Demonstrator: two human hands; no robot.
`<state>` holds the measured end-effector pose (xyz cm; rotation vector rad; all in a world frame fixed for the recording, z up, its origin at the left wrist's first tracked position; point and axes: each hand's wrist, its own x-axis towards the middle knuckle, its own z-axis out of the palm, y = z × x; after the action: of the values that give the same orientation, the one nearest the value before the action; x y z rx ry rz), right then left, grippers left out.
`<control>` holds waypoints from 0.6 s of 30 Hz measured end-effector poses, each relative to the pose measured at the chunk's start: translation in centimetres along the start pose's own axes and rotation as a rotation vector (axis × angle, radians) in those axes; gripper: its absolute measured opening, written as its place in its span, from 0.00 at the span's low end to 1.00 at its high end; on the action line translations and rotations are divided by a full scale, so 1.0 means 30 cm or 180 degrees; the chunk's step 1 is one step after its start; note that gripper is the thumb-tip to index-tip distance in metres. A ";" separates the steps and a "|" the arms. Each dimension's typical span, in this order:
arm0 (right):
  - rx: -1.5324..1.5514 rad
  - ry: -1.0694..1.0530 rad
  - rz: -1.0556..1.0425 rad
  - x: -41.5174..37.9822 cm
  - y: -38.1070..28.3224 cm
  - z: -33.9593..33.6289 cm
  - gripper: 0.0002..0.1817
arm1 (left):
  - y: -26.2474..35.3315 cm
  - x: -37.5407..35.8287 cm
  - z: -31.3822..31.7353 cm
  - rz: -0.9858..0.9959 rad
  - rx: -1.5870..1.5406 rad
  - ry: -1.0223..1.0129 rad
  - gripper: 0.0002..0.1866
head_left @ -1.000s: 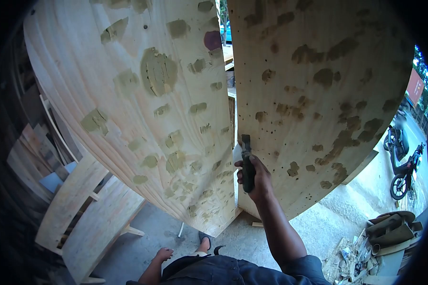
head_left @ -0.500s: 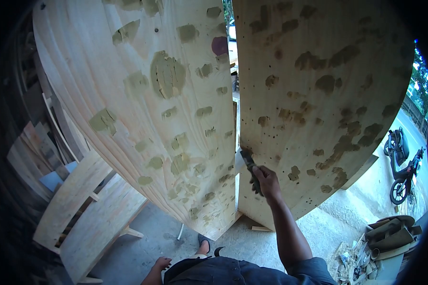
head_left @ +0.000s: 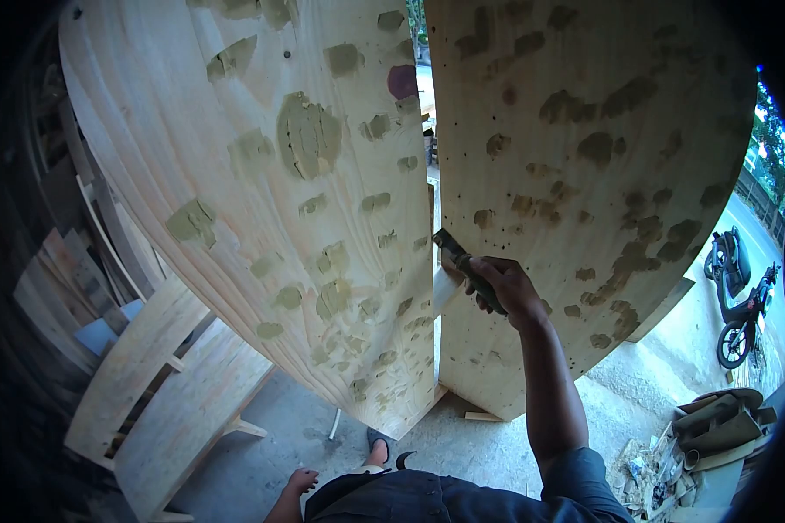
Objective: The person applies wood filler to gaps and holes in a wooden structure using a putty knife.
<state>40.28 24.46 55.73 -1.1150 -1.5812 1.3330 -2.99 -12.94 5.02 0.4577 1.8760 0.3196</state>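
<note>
My right hand [head_left: 501, 288] is closed around the dark, putty-smeared handle of a putty knife [head_left: 469, 268]. The tool's upper end lies at the narrow gap between two large upright wooden panels. Pale wood forms the left panel [head_left: 235, 192], dotted with dried greenish filler patches and one purple spot [head_left: 402, 82]. Brownish filler patches and small dark holes mark the shaded right panel [head_left: 497, 113]. My left hand [head_left: 303, 479] hangs low by my side, its fingers loosely bent, with nothing visible in it.
Curved slatted wooden pieces [head_left: 187, 410] stand at the lower left, with boards [head_left: 52, 288] stacked behind. A motorcycle [head_left: 741, 301] is parked outside on the right. Scrap and rubbish [head_left: 650, 471] lie on the concrete floor near curved brown offcuts [head_left: 715, 427].
My right hand has moved up and slightly right with the putty knife, whose upper end is now higher along the gap. My left hand stays low at my side.
</note>
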 end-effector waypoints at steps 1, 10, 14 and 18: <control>0.0340 0.0076 -0.0061 -0.006 0.008 -0.003 0.19 | -0.013 0.007 0.000 -0.0056 -0.0069 0.0001 0.22; 0.1101 0.0941 -0.0055 -0.077 0.326 -0.045 0.20 | -0.043 0.022 0.008 -0.0039 -0.0067 -0.0043 0.23; -0.1512 0.1968 -0.0875 -0.074 0.422 -0.087 0.20 | -0.038 0.034 0.004 -0.0076 0.0020 -0.0130 0.23; -0.2642 0.2376 -0.1626 -0.108 0.304 -0.088 0.19 | -0.001 0.012 0.002 -0.0015 0.0056 -0.0037 0.22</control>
<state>45.08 22.85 47.07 -1.3195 -1.6565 -0.1452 -3.03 -12.82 4.69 0.4660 1.8697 0.2968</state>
